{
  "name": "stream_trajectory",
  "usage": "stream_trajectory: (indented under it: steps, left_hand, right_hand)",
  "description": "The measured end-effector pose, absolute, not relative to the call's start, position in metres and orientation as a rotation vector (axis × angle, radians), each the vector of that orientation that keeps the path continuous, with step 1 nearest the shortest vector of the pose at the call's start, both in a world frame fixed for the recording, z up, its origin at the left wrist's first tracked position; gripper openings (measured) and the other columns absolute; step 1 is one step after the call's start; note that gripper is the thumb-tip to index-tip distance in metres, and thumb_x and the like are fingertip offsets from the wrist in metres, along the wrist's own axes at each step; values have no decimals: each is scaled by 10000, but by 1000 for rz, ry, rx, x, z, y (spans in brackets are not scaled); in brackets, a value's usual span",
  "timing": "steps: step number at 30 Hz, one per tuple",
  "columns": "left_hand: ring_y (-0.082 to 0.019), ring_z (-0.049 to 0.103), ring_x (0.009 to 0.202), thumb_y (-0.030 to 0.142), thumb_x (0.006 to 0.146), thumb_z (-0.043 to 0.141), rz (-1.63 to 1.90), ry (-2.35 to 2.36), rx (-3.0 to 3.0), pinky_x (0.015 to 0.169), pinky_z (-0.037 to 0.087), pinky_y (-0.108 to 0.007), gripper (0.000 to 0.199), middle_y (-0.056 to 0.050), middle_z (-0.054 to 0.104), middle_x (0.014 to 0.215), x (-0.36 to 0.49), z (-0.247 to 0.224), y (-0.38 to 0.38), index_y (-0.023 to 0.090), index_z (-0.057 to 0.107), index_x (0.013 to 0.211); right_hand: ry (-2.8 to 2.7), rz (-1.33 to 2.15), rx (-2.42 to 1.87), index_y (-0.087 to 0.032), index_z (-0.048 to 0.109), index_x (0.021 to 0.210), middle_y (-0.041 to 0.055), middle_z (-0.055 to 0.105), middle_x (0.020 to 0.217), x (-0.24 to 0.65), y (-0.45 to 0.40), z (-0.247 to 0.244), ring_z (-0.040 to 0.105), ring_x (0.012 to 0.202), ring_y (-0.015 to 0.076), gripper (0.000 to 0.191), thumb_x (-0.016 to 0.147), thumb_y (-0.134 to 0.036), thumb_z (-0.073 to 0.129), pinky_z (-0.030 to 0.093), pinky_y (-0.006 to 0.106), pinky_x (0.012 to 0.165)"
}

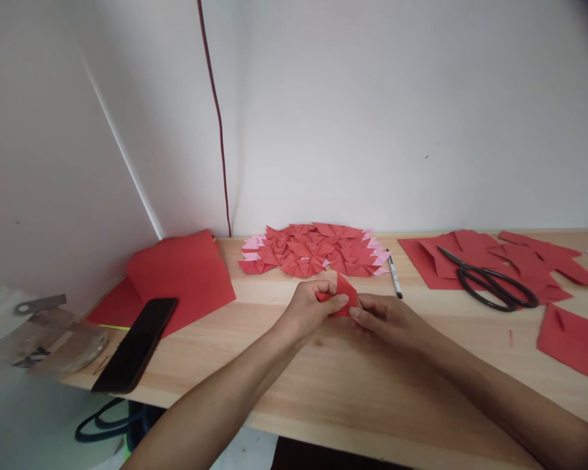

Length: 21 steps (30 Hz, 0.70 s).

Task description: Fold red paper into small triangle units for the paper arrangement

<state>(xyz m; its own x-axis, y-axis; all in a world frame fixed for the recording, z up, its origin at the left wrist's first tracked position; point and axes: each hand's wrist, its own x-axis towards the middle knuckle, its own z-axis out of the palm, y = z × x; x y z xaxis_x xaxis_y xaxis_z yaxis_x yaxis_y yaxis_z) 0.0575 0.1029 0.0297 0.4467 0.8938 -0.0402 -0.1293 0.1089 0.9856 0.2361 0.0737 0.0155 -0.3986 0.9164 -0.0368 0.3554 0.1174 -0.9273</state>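
Note:
Both hands meet over the middle of the wooden table around a small folded piece of red paper (344, 287). My left hand (312, 301) pinches its left side, thumb across the front face. The right-hand edge is gripped between the thumb and fingers of my right hand (385, 314). One corner of the paper points up above the fingers; its lower part is partly covered by the thumbs. Just behind the hands lies a spread of folded red and pink paper pieces (308, 249), stacked in overlapping rows.
Black-handled scissors (494, 287) rest on red paper sheets (421, 264) at the right, near red paper squares (571, 339). A marker (394, 274) lies behind my right hand. Leftward are large red sheets (186, 274), a black phone (134, 346) and a clear plastic container (63, 343).

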Motion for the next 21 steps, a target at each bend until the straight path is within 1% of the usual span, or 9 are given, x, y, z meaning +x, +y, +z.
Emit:
stream_trajectory:
  steps: [4,8,11,15,17,21]
  left_hand:
    - [-79,484,569,368,668,757,879,822,1235,577,361,-209,298,-5,574,640,57,30,103,112,608,632]
    - [-120,553,670,363,701,729,893,784,1366,645,413,-234,264,-32,615,732,56,28,108,121,622,687]
    - [-130,562,709,345,719,710,890,805,1438,672,425,-240,241,-42,619,761,56,28,109,117,631,717]
    - [-124,559,691,311,702,717,836,860,1470,657,425,-237,216,-36,619,753,57,29,108,115,640,749]
    - [-117,550,653,320,692,721,852,873,1473,629,420,-235,229,-32,615,720,57,28,108,114,632,736]
    - [-106,531,596,346,689,718,882,874,1437,580,400,-230,261,-24,603,668,57,24,109,109,619,736]
  right_hand:
    - [-1833,1290,-1256,-194,520,709,-3,519,662,237,74,16,463,599,128,388,883,-537,464,330,264,563]
    - [-1826,1279,-1233,-198,547,786,1,536,704,235,75,14,474,631,137,365,897,-528,438,345,265,585]
    - [-1826,1223,-1219,-203,556,833,-13,510,708,235,76,11,466,642,134,346,909,-513,422,347,259,592]
    - [-1899,1204,-1206,-197,541,788,-14,496,701,237,76,9,452,647,131,338,916,-487,424,336,258,589]
    - [-1918,1204,-1204,-195,525,756,-17,488,682,237,77,9,435,624,125,344,916,-484,427,324,256,574]
    - [-1910,1218,-1182,-191,513,732,-13,505,681,237,78,9,448,629,125,365,917,-492,425,335,258,585]
